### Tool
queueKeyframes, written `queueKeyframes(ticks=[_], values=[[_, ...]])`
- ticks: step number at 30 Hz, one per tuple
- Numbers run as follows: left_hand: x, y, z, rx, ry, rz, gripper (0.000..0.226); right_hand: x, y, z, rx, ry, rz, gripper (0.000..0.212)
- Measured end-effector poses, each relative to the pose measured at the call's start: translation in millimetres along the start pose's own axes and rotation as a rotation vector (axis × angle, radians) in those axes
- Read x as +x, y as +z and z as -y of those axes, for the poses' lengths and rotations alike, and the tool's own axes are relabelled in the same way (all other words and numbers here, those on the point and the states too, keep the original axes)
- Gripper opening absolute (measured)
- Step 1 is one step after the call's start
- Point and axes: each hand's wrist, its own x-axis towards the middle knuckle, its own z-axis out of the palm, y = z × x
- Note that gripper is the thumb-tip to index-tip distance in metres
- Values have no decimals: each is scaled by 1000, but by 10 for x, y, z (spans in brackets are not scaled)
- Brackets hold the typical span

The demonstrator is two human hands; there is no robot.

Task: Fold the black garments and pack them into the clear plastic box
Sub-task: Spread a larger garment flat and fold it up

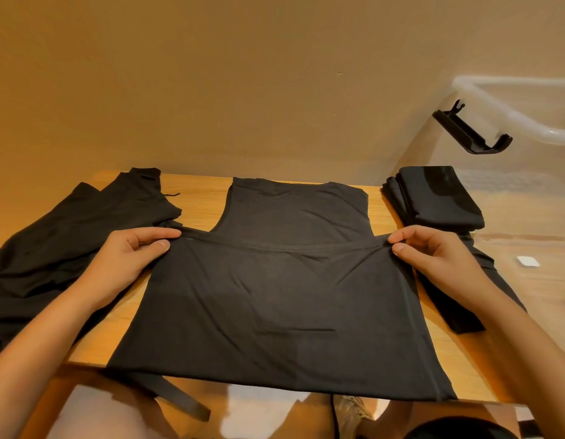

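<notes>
A black garment (281,299) lies spread across the middle of the wooden table (199,201), its lower part doubled up over the body so a folded edge runs between my hands. My left hand (132,258) pinches the left end of that edge between thumb and fingers. My right hand (433,255) pinches the right end the same way. The garment's near end hangs a little over the table's front edge. A clear plastic box (509,160) stands at the right, with a stack of folded black garments (433,198) seen through its wall.
A heap of unfolded black garments (62,236) covers the table's left side. A black latch clip (471,131) hangs on the box's rim. A small white tag (528,261) lies at the right. A beige wall rises behind the table.
</notes>
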Motion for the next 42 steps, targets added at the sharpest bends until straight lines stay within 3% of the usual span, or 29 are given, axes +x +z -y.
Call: queueKeyframes(ticks=[4,9,19,29,36,42], values=[[5,-13,-55,-35,4,-28,32,12,-11,-5,-45,0,-25,21],[116,-84,-180,-68,27,-71,34,95,-5,10,-75,-32,-226,31],[778,-21,-335,-53,68,-37,34,717,-17,167,-188,-22,-349,32],[1567,248,-216,52,87,-5,39,1459,5,118,-516,10,-291,42],[1783,375,-87,231,48,-7,44,1644,87,49,-895,92,-131,45],[1828,438,22,448,79,87,41,1649,141,-4,-994,155,-3,49]])
